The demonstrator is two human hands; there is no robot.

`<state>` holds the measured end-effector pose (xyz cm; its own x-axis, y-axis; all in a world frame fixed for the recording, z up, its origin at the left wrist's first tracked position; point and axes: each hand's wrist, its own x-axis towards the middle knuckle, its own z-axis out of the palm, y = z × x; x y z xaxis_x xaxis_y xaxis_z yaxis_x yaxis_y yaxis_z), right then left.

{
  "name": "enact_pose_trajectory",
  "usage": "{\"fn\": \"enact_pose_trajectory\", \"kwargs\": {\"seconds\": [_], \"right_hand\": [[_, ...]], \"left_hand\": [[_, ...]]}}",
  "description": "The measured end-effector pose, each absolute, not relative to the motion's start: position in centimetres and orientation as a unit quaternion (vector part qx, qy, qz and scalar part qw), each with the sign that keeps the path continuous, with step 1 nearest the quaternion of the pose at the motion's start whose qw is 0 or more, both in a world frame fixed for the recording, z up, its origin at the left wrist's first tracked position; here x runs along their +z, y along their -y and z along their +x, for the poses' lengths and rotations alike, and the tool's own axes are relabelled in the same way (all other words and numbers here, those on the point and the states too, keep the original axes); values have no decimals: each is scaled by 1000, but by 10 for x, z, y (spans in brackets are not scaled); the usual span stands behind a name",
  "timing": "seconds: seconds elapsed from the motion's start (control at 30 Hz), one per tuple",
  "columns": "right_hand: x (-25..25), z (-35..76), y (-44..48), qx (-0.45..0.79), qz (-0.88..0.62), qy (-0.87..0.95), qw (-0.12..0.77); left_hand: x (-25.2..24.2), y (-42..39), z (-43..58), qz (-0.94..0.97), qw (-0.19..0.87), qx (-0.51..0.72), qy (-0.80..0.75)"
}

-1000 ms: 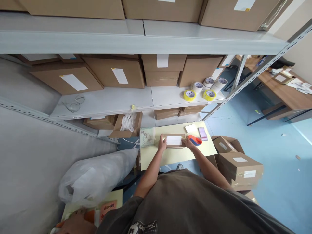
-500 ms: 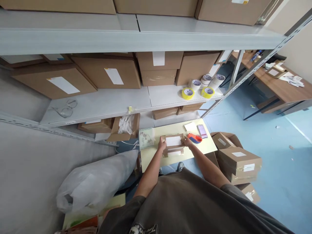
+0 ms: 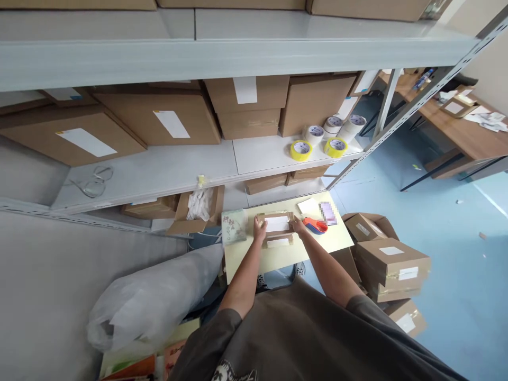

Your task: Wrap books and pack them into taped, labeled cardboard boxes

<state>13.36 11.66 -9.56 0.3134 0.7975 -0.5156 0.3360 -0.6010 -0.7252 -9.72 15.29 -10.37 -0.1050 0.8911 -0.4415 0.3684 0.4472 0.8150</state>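
Note:
A small cardboard box (image 3: 273, 229) with a white label is gripped at its two ends. My left hand (image 3: 260, 231) holds its left end and my right hand (image 3: 297, 225) its right end, fingers closed on both. Just nearer to me, a second white label (image 3: 278, 242) shows on brown cardboard; whether this is another box or the same one's side I cannot tell. Right of my right hand lies a red and blue tape dispenser (image 3: 316, 226). A pale green book or packet (image 3: 234, 226) is left of my left hand. All rest on a pale yellow table (image 3: 242, 259).
White paper (image 3: 308, 207) and a blurred purple item (image 3: 327, 212) lie at the table's far right. Tape rolls (image 3: 300, 150) and glasses (image 3: 97, 181) sit on the shelf (image 3: 178, 164). Cartons (image 3: 391, 264) are stacked right; a big plastic bag (image 3: 154, 296) is left.
The camera view has shifted a little. Both hands still grip the box's ends, and the box appears slightly farther from me, showing less overlap with the cardboard below it.

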Motion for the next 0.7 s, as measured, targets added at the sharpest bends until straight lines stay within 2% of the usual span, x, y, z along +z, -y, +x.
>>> {"fn": "enact_pose_trajectory", "kwargs": {"seconds": [0.17, 0.27, 0.37, 0.5, 0.7], "right_hand": [[-98, 142, -125, 470, -770, 378, 208], [-90, 162, -119, 469, -743, 446, 173], [-78, 199, -113, 414, -729, 516, 175], [-68, 260, -104, 341, -740, 548, 190], [-88, 310, -83, 341, -733, 578, 112]], "left_hand": [[-94, -144, -81, 398, 398, 158, -811], [-89, -147, -74, 412, 366, 125, -825], [-88, -155, -74, 425, 353, 102, -827], [-92, -164, -78, 430, 333, 97, -833], [-97, -163, -73, 420, 281, 122, -854]]}}
